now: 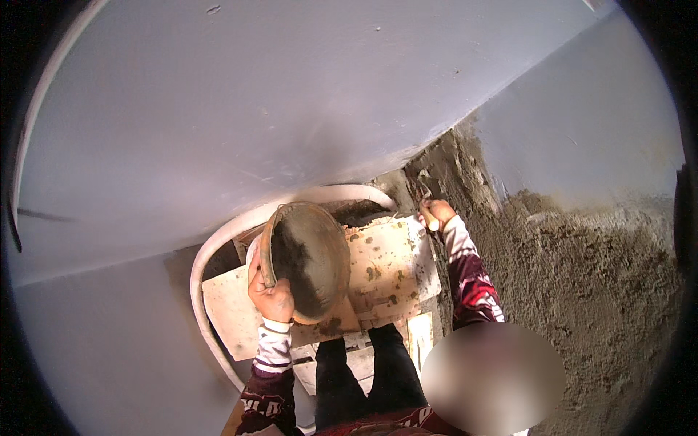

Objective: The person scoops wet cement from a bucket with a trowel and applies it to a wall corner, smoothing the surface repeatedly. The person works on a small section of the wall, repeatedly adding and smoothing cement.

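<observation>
My left hand [270,296] grips the lower left rim of a round, shallow pan [329,254], tilted on its side and smeared with dark grey residue. It is above a pale, mortar-spotted board [385,272]. My right hand [440,214] is closed on the wooden handle of a trowel [432,218], whose small metal blade points up toward wet grey mortar [458,167] along the wall's corner. The blade's exact contact with the mortar cannot be made out.
Grey painted walls [182,109] meet around me. A thick white hose [211,269] curves behind and left of the board. Rough render [582,291] covers the lower right wall. My legs [342,378] stand below the board, near pale slabs. A blurred oval hides the lower right.
</observation>
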Action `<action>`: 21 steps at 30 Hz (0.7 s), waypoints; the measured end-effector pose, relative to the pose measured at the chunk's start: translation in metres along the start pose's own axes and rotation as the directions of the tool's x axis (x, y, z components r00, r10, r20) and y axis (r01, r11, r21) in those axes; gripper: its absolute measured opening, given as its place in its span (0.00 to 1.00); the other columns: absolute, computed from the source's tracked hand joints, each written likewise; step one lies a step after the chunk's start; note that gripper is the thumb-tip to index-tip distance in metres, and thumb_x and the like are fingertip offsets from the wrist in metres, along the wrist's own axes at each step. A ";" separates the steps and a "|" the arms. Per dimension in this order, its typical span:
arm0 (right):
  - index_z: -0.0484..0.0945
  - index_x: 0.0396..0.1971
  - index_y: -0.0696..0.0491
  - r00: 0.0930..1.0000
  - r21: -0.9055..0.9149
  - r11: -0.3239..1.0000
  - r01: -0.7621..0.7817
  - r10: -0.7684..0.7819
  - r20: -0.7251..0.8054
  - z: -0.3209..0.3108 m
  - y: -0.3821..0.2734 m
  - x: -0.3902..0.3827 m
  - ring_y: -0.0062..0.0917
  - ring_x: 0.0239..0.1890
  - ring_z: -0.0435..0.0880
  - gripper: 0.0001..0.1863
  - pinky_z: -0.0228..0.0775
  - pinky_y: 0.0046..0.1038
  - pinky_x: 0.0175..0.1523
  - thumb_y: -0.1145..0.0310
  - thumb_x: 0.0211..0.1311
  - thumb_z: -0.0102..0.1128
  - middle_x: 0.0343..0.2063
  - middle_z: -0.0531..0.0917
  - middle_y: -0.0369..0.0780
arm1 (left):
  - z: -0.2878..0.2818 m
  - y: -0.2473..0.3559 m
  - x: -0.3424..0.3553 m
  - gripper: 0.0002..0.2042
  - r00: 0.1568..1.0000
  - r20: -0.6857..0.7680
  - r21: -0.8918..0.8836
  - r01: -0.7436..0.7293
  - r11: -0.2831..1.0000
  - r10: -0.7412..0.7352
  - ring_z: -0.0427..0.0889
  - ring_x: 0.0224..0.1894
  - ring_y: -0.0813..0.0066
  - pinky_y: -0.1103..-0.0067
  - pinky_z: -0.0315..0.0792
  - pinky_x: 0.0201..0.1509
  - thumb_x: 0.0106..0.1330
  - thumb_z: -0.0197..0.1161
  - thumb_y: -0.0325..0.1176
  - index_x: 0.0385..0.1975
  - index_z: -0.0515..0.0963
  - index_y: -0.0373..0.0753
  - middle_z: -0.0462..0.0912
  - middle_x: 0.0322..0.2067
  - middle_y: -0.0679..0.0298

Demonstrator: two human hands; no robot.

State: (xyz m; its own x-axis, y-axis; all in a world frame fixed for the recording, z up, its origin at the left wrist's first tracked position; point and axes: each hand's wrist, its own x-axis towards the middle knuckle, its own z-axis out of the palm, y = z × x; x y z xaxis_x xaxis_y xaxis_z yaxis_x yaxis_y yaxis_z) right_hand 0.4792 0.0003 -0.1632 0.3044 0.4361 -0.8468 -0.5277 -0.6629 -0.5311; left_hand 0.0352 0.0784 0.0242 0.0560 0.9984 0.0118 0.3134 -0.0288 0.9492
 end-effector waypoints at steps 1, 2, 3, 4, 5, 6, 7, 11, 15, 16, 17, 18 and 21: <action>0.73 0.43 0.65 0.998 -0.062 0.997 0.050 -0.052 -0.042 -0.014 -0.004 0.021 0.31 0.19 0.78 0.14 0.75 0.32 0.20 0.66 0.71 0.50 0.25 0.79 0.46 | 0.006 0.003 0.001 0.31 1.000 0.005 -0.018 0.009 1.000 -0.009 0.69 0.65 0.59 0.71 0.58 0.69 0.41 0.48 0.15 0.52 0.77 0.26 0.74 0.59 0.51; 0.74 0.40 0.64 0.996 -0.095 0.994 0.052 -0.059 -0.073 -0.012 -0.009 0.027 0.31 0.19 0.78 0.13 0.74 0.32 0.20 0.67 0.70 0.52 0.25 0.79 0.46 | 0.004 0.001 0.000 0.30 1.000 -0.012 -0.018 0.011 1.000 -0.011 0.71 0.63 0.62 0.73 0.60 0.67 0.41 0.47 0.15 0.51 0.77 0.26 0.74 0.59 0.52; 0.76 0.37 0.64 0.992 -0.127 0.990 0.056 -0.070 -0.108 -0.014 -0.014 0.032 0.31 0.18 0.78 0.12 0.73 0.32 0.20 0.68 0.69 0.53 0.25 0.79 0.47 | 0.003 -0.001 0.000 0.29 1.000 -0.025 -0.024 0.012 1.000 -0.012 0.73 0.60 0.64 0.75 0.62 0.65 0.42 0.47 0.15 0.50 0.78 0.27 0.74 0.58 0.53; 0.78 0.32 0.64 0.985 0.064 0.994 0.086 -0.075 -0.158 -0.019 -0.020 0.034 0.31 0.18 0.78 0.11 0.71 0.31 0.19 0.69 0.68 0.55 0.24 0.80 0.46 | 0.006 -0.002 0.000 0.28 0.999 -0.034 -0.034 0.012 0.999 -0.013 0.75 0.58 0.66 0.78 0.64 0.63 0.42 0.47 0.15 0.49 0.78 0.27 0.75 0.58 0.54; 0.77 0.34 0.63 0.984 0.057 0.994 0.097 -0.087 -0.154 -0.001 -0.014 0.024 0.29 0.18 0.77 0.10 0.71 0.29 0.19 0.70 0.68 0.54 0.24 0.80 0.44 | -0.004 -0.004 -0.002 0.28 0.999 -0.053 -0.013 0.013 1.000 -0.014 0.75 0.58 0.66 0.78 0.64 0.63 0.42 0.47 0.15 0.49 0.78 0.27 0.75 0.58 0.54; 0.76 0.35 0.62 0.988 0.127 0.984 0.124 -0.111 -0.104 0.017 -0.006 0.011 0.27 0.17 0.76 0.10 0.71 0.28 0.20 0.70 0.68 0.53 0.24 0.79 0.43 | -0.010 -0.007 -0.004 0.28 0.998 -0.067 0.006 0.015 1.000 -0.014 0.75 0.58 0.66 0.78 0.64 0.63 0.42 0.47 0.15 0.49 0.78 0.27 0.75 0.58 0.54; 0.75 0.36 0.62 0.983 0.188 0.966 0.175 -0.162 -0.083 0.015 -0.008 -0.004 0.26 0.17 0.76 0.09 0.71 0.27 0.20 0.70 0.68 0.52 0.24 0.79 0.42 | -0.006 -0.006 -0.003 0.28 0.997 -0.075 -0.012 0.008 1.000 -0.009 0.75 0.58 0.65 0.78 0.64 0.63 0.42 0.47 0.15 0.48 0.78 0.27 0.75 0.58 0.54; 0.70 0.44 0.58 0.963 0.126 0.957 0.262 -0.268 0.034 0.020 0.013 -0.092 0.21 0.19 0.76 0.10 0.71 0.24 0.19 0.68 0.71 0.48 0.27 0.78 0.39 | -0.008 -0.008 -0.005 0.26 0.995 -0.026 0.111 -0.088 0.990 0.091 0.75 0.58 0.62 0.76 0.64 0.63 0.43 0.49 0.18 0.47 0.78 0.25 0.75 0.57 0.51; 0.66 0.57 0.56 0.936 -0.194 0.924 0.329 -0.292 0.197 0.039 0.023 -0.216 0.20 0.25 0.79 0.16 0.75 0.22 0.26 0.72 0.72 0.46 0.30 0.77 0.38 | 0.006 0.000 -0.007 0.25 0.996 0.019 0.076 -0.084 0.994 0.083 0.66 0.67 0.53 0.67 0.55 0.71 0.42 0.53 0.19 0.45 0.80 0.28 0.76 0.58 0.51; 0.64 0.64 0.51 0.923 -0.204 0.941 0.271 -0.193 0.334 0.037 0.038 -0.223 0.18 0.24 0.78 0.23 0.74 0.21 0.26 0.75 0.69 0.50 0.32 0.78 0.37 | 0.008 0.000 -0.007 0.23 0.995 0.032 0.067 -0.099 0.993 0.098 0.66 0.67 0.53 0.67 0.54 0.71 0.42 0.53 0.19 0.42 0.81 0.28 0.76 0.58 0.51; 0.66 0.63 0.49 0.887 -0.363 0.856 0.368 -0.206 0.414 0.051 0.045 -0.233 0.22 0.25 0.81 0.24 0.77 0.26 0.27 0.74 0.67 0.52 0.35 0.80 0.42 | 0.008 -0.001 -0.010 0.21 0.993 0.049 0.059 -0.110 0.992 0.107 0.66 0.67 0.53 0.66 0.54 0.71 0.42 0.53 0.18 0.40 0.81 0.29 0.75 0.58 0.51; 0.69 0.62 0.49 0.773 -0.610 0.480 0.630 -0.461 0.435 0.065 0.054 -0.234 0.27 0.27 0.83 0.24 0.78 0.29 0.30 0.73 0.65 0.52 0.38 0.80 0.45 | 0.009 -0.001 -0.011 0.20 0.992 0.062 0.076 -0.116 0.990 0.112 0.65 0.67 0.52 0.66 0.54 0.71 0.41 0.53 0.18 0.38 0.81 0.29 0.75 0.59 0.51; 0.73 0.59 0.47 0.728 -0.840 -0.051 0.540 -0.473 0.496 0.121 0.062 -0.231 0.40 0.34 0.84 0.27 0.78 0.38 0.41 0.71 0.57 0.57 0.44 0.80 0.52 | 0.003 0.002 -0.015 0.19 0.985 0.106 0.123 -0.149 0.981 0.137 0.65 0.68 0.51 0.65 0.54 0.71 0.41 0.52 0.18 0.36 0.81 0.29 0.75 0.59 0.50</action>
State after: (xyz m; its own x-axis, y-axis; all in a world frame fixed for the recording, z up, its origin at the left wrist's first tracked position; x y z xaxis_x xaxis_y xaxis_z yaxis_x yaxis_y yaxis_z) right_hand 0.2801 -0.0686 0.0029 0.0775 0.9332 -0.3510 0.8575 -0.2420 -0.4540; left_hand 0.0372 0.0631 0.0248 0.1985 0.9741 0.1080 0.4155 -0.1835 0.8909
